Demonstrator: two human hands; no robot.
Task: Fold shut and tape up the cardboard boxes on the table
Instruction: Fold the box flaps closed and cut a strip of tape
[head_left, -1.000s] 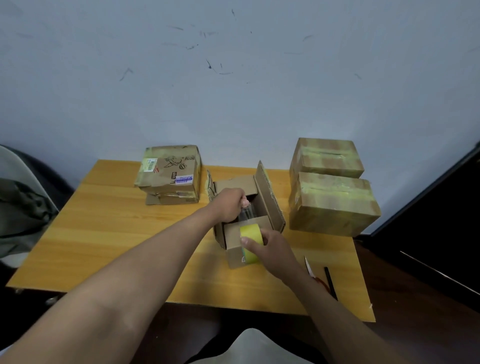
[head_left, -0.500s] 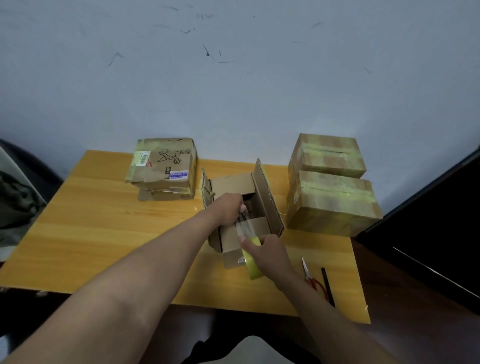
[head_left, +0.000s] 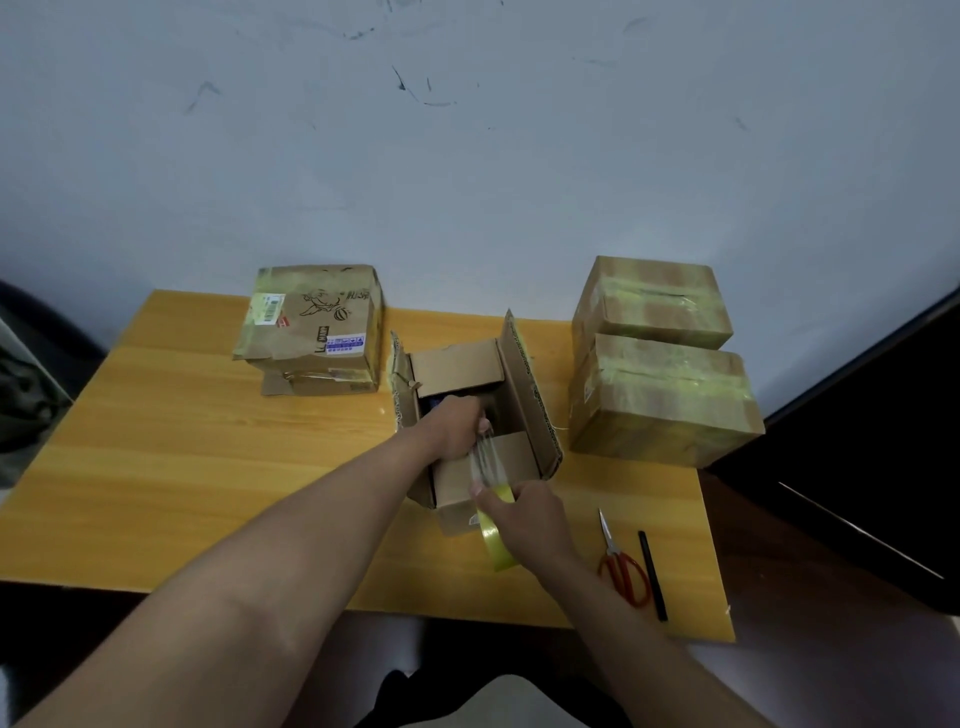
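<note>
At the middle of the wooden counter (head_left: 156, 467), in the single head view, a person stretches clear tape over an open cardboard box (head_left: 475, 415) whose flaps are not all folded down. The left hand (head_left: 457, 426) pinches the free end of the tape strip (head_left: 485, 460) above the box's mouth; the right hand (head_left: 524, 512) grips the yellow tape roll (head_left: 496, 540) at the box's near face, the strip taut between them.

The step in hand looks like drawing out tape for this box. Judged from the upright right flap (head_left: 527, 384), the next move calls for folding the flaps shut before the strip is pressed down, then cutting it.

Counted: five boxes in all. Right of the open box stand two taped boxes (head_left: 660, 395), one behind the other; left of it, two more are stacked (head_left: 311, 322). One pair of red-handled scissors (head_left: 623, 566) and one black pen (head_left: 652, 577) lie right of the roll.
</note>
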